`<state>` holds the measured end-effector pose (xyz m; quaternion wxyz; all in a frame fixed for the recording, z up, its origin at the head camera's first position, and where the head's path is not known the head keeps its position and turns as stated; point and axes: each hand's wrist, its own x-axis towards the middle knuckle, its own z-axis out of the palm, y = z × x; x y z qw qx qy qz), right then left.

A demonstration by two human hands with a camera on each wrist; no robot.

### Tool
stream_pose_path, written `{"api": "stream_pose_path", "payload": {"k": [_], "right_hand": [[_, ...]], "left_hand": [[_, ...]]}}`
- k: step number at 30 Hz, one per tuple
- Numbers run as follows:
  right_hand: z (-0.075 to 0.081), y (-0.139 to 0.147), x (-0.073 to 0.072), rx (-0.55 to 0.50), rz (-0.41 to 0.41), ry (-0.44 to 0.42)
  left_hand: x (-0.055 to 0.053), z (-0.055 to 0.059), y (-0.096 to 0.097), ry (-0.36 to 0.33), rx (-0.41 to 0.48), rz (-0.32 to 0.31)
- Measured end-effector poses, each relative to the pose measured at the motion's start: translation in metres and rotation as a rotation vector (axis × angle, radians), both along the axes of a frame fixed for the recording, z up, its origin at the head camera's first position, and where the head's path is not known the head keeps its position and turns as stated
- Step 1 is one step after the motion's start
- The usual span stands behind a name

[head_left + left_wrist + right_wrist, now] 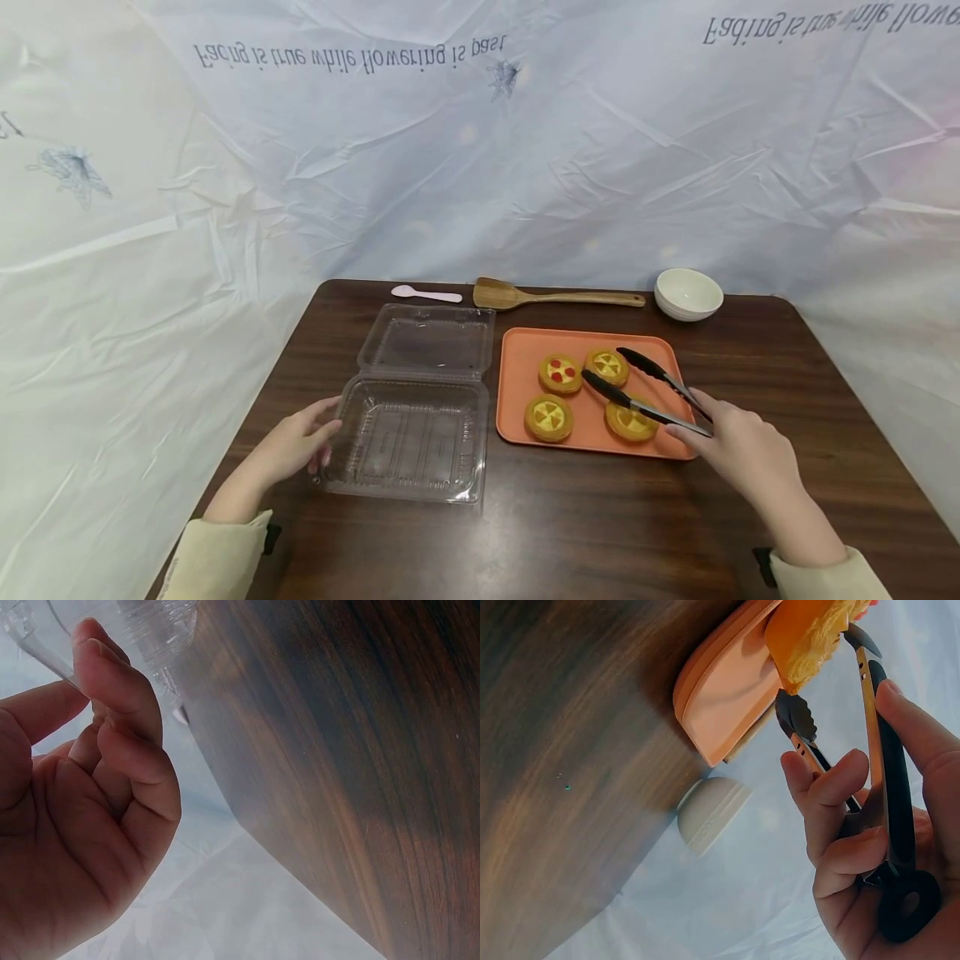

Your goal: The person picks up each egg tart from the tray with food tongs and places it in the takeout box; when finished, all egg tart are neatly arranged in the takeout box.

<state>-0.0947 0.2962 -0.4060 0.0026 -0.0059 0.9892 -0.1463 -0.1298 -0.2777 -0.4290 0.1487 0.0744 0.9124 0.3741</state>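
Observation:
In the head view my left hand (296, 442) pinches the left rim of a clear plastic clamshell box (408, 437), whose lid lies folded back behind it. My right hand (750, 446) grips a pair of black-tipped metal tongs (678, 387), and their arms stand apart over an orange tray (517, 350). Several tarts lie on that tray: one with red topping (560, 373), the others with yellow wedges, such as the front-left tart (548, 418). The tong tips hover around the two right-hand tarts; contact cannot be made out. In the right wrist view, fingers curl round the tongs (889, 765).
Along the back edge of the dark wooden table (570, 533) lie a small pale pink spoon (427, 293) and a wooden spatula (555, 297). A white bowl (687, 294) stands at the back right. A pale printed sheet (480, 167) hangs behind the table.

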Motion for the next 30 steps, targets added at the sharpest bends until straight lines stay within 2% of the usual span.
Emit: {"api": "stream_pose_path", "payload": {"k": [11,21,30], "right_hand": [[0.002,-0.001,-0.003,0.000,0.015,-0.031],[0.006,-0.003,-0.001,0.034,0.023,0.006],[0.014,-0.012,0.005,0.055,0.046,0.092]], "left_hand": [[0.002,0.000,-0.002,-0.003,-0.020,-0.012],[0.000,0.000,-0.001,-0.004,-0.022,0.002],[0.001,0.001,0.000,-0.006,-0.023,-0.003]]}}
